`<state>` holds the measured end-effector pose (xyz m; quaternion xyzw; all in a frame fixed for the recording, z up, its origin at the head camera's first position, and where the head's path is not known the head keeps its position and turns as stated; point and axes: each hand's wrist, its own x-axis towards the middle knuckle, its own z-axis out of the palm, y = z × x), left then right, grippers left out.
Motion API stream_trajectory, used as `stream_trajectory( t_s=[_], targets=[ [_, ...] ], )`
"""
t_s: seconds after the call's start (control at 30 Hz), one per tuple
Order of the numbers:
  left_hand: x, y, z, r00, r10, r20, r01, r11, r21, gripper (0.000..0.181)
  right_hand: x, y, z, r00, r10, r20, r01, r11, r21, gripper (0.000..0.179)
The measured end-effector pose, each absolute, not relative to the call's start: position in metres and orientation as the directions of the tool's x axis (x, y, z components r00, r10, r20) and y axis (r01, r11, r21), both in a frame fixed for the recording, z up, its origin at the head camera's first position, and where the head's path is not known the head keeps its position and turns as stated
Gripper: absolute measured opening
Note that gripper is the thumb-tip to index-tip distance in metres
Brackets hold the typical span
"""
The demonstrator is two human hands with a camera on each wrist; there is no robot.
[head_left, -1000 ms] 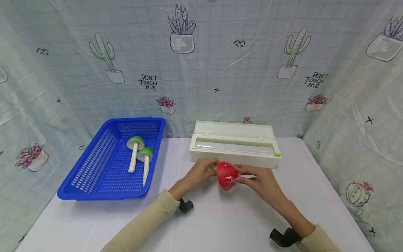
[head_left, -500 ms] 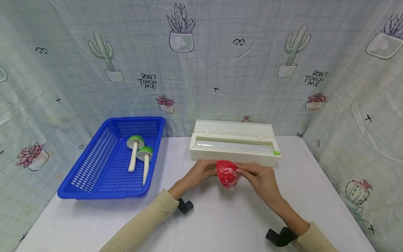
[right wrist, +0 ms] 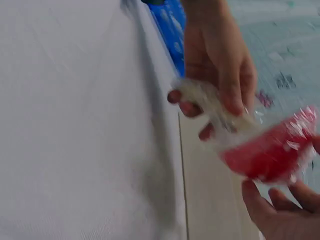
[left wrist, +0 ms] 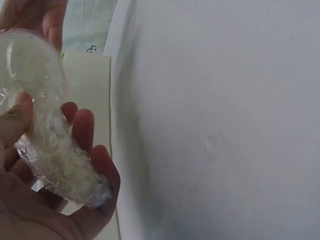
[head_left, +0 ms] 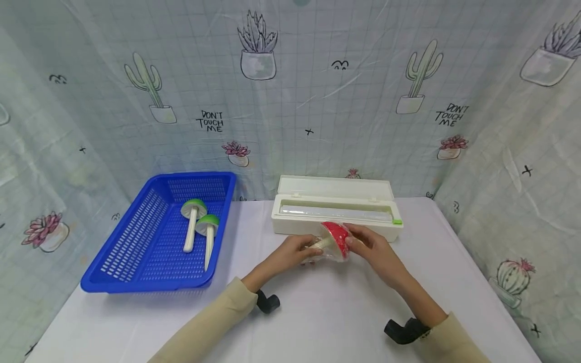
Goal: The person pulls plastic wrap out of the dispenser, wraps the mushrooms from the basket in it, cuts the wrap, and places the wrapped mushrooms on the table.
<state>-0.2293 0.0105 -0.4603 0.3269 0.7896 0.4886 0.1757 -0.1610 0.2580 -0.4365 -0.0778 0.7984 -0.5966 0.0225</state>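
A toy mushroom [head_left: 338,239] with a red cap and a pale stem is held above the table, wrapped in clear plastic film. My left hand [head_left: 290,253] grips the stem, thumb on one side and fingers curled on the other. In the left wrist view, crinkled film [left wrist: 70,170] covers the stem down to its end. My right hand [head_left: 374,252] holds the red cap [right wrist: 275,152] between thumb and fingers, from the right side. The cap faces right, its pale underside turned toward the left hand.
Just behind the hands stands a white cling film dispenser [head_left: 290,225], lid up, with a roll inside. At the left, a blue basket [head_left: 145,285] holds two green-capped toy mushrooms [head_left: 192,222]. A patterned curtain [head_left: 290,101] encloses the white table [head_left: 317,322].
The mushroom has turned so its stem and the cap's underside now show, the cap swinging to the right. My left hand has shifted slightly down, with its thumb now visible on the stem.
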Motion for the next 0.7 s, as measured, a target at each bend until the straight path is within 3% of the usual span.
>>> stream_trajectory(
  t_s=[0.17, 0.4, 0.57, 0.7],
  targets=[
    [-0.228, 0.011, -0.460, -0.729, 0.684, 0.026, 0.370, 0.361, 0.856, 0.017, -0.167, 0.267, -0.443, -0.968, -0.249, -0.020, -0.023, 0.166, -0.986, 0.055],
    [-0.228, 0.013, -0.460, -0.787, 0.611, 0.082, 0.411, 0.421, 0.809, 0.033, -0.169, 0.267, -0.444, -0.950, -0.301, -0.086, 0.018, 0.221, -0.975, 0.056],
    [-0.227, 0.015, -0.459, -0.750, 0.646, 0.142, 0.509, 0.427, 0.747, 0.023, -0.165, 0.267, -0.444, -0.941, -0.326, -0.086, -0.036, 0.351, -0.936, 0.069],
    [-0.225, 0.017, -0.458, -0.708, 0.693, 0.131, 0.551, 0.428, 0.717, 0.025, -0.165, 0.264, -0.448, -0.974, -0.224, -0.045, -0.072, 0.490, -0.869, 0.072]
  ],
)
